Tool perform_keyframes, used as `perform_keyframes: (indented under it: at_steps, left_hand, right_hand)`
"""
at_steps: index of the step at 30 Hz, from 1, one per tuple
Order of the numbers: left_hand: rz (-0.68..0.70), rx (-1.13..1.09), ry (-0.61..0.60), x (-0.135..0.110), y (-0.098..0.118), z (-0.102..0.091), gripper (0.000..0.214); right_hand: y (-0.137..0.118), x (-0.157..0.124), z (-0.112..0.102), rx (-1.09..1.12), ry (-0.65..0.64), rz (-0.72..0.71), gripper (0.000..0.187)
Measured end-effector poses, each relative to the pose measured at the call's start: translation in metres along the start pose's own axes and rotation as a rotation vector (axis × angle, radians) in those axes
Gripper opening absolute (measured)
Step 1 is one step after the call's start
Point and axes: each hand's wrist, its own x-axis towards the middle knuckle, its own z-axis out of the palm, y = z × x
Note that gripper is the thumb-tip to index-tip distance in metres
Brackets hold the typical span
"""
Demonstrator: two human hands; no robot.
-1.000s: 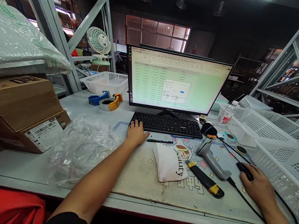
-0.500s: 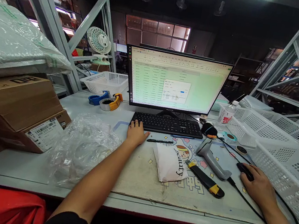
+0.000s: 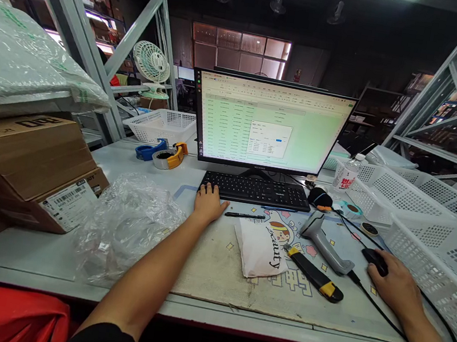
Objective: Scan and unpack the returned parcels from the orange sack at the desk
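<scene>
My left hand [image 3: 208, 203] lies on the left end of a black keyboard [image 3: 257, 192], fingers spread over its keys. On the right, my right hand [image 3: 397, 281] is wrapped over a black computer mouse [image 3: 375, 262]. Behind the keyboard a monitor [image 3: 312, 132] shows a table with a small dialog box over it. A pen [image 3: 244, 216] lies just right of my left hand. Between my hands rest a white packet lettered "beauty" [image 3: 260, 251], a black and yellow utility knife [image 3: 316, 275] and a grey barcode scanner [image 3: 325, 245] with its cable.
At left stand a cardboard box [image 3: 26, 156] and crumpled clear plastic wrap [image 3: 128, 224]. Tape dispensers [image 3: 164, 154] sit left of the monitor. White baskets [image 3: 437, 250] and a bottle [image 3: 347, 175] line the right side. A fan [image 3: 151, 61] hangs by the metal frame.
</scene>
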Motion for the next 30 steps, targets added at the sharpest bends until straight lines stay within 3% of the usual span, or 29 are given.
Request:
perform_keyframes:
  at_steps: [30]
  left_hand:
    - [0.001, 0.006, 0.009, -0.0011, 0.001, -0.0004, 0.083]
  right_hand:
    - [-0.0016, 0.0, 0.0041, -0.021, 0.011, 0.027, 0.066]
